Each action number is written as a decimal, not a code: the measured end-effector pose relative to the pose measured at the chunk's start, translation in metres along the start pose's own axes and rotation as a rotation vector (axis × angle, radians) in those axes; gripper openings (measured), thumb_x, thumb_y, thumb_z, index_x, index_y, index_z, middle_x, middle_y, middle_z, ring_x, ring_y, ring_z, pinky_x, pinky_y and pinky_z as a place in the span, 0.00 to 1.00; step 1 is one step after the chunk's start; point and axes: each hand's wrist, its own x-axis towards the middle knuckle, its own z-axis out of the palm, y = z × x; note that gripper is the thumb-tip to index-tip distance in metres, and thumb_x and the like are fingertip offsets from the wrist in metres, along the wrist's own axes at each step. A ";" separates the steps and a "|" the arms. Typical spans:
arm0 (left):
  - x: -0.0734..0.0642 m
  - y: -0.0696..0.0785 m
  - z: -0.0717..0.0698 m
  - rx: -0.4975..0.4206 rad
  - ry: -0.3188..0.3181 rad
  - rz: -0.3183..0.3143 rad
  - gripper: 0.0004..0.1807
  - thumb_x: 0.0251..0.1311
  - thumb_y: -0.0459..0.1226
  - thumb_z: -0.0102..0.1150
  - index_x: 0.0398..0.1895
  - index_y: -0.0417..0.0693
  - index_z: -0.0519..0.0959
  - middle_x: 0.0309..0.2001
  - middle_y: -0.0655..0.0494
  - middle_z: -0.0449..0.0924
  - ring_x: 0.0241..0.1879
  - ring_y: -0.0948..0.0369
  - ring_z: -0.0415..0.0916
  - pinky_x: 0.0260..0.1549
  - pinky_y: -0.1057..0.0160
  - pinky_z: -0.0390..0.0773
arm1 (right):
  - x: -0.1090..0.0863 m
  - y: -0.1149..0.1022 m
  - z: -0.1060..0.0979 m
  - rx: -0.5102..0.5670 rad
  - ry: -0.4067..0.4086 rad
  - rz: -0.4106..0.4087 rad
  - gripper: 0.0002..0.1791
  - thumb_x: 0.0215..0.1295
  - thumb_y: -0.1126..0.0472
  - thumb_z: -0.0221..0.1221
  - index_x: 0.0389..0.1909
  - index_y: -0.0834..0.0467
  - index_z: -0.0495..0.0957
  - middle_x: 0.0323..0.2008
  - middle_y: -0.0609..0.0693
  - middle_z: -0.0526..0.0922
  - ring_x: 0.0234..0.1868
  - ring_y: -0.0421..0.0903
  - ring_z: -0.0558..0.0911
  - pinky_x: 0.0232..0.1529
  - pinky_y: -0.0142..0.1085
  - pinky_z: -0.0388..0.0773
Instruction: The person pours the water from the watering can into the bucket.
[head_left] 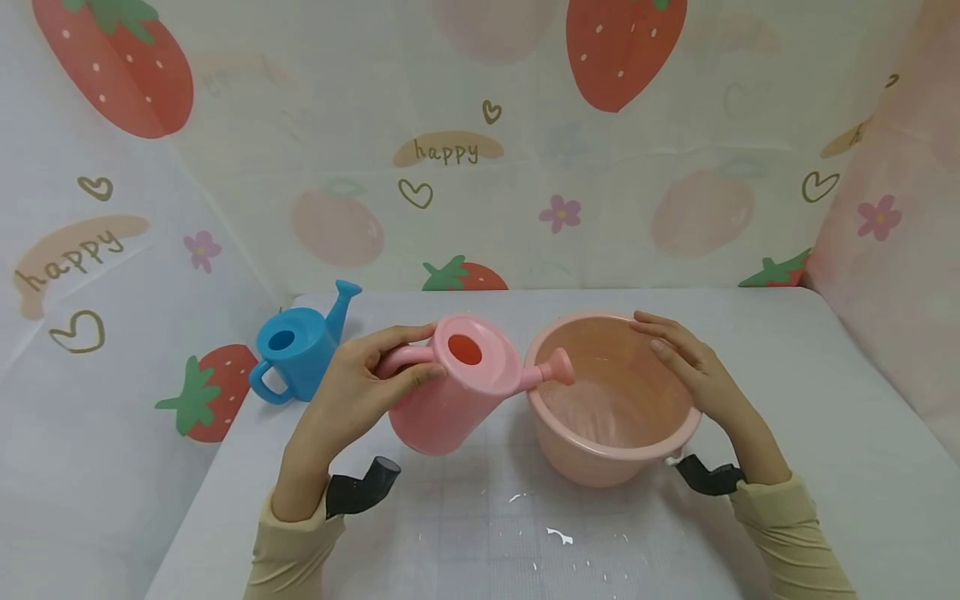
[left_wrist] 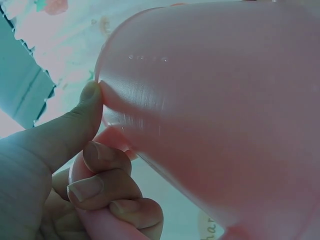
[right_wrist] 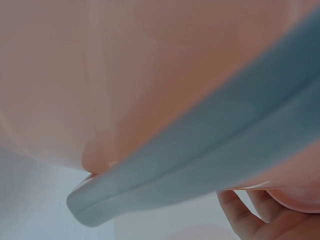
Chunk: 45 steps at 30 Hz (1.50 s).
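Observation:
My left hand [head_left: 356, 387] grips the handle of a pink watering can [head_left: 450, 408], with the thumb against its upper edge. The can is held tilted to the right, and its spout's rose hangs over the left rim of a pink bucket [head_left: 611, 454]. No water is seen leaving the rose. In the left wrist view, curled fingers [left_wrist: 112, 182] wrap the handle below the can's wall. My right hand [head_left: 697, 371] holds the bucket's right rim, with the thumb on the inner side. A pale blue-grey bucket handle [right_wrist: 185, 165] crosses the right wrist view.
A blue watering can [head_left: 300, 354] stands at the back left of the white table [head_left: 825, 400]. Small puddles and drops of water [head_left: 558, 535] lie in front of the bucket. Printed cloth [head_left: 480, 217] hangs along the back and sides.

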 end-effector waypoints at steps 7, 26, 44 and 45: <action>0.000 0.001 0.000 0.002 -0.007 0.002 0.24 0.53 0.44 0.65 0.56 0.58 0.76 0.48 0.62 0.79 0.46 0.64 0.74 0.40 0.64 0.79 | 0.000 -0.001 0.000 -0.006 0.002 -0.002 0.19 0.72 0.63 0.44 0.62 0.55 0.69 0.67 0.49 0.63 0.69 0.43 0.57 0.59 0.23 0.56; 0.001 0.000 -0.001 0.017 -0.010 0.004 0.23 0.54 0.44 0.64 0.55 0.60 0.76 0.47 0.63 0.79 0.46 0.66 0.75 0.41 0.65 0.79 | 0.000 0.001 0.000 0.000 0.003 -0.015 0.19 0.72 0.63 0.44 0.61 0.55 0.69 0.66 0.50 0.63 0.68 0.40 0.58 0.60 0.22 0.56; 0.001 0.002 -0.002 0.025 -0.015 0.005 0.23 0.54 0.46 0.64 0.55 0.61 0.76 0.47 0.65 0.79 0.46 0.66 0.74 0.40 0.65 0.79 | 0.000 0.000 -0.001 -0.003 0.001 -0.006 0.19 0.72 0.63 0.45 0.62 0.54 0.69 0.67 0.49 0.63 0.69 0.44 0.57 0.59 0.22 0.55; 0.001 0.002 -0.002 0.027 -0.015 0.006 0.23 0.54 0.46 0.64 0.55 0.61 0.76 0.47 0.65 0.79 0.46 0.66 0.74 0.40 0.65 0.79 | 0.000 0.000 -0.001 -0.002 0.002 -0.008 0.19 0.72 0.63 0.45 0.62 0.55 0.69 0.67 0.49 0.63 0.69 0.43 0.57 0.59 0.22 0.56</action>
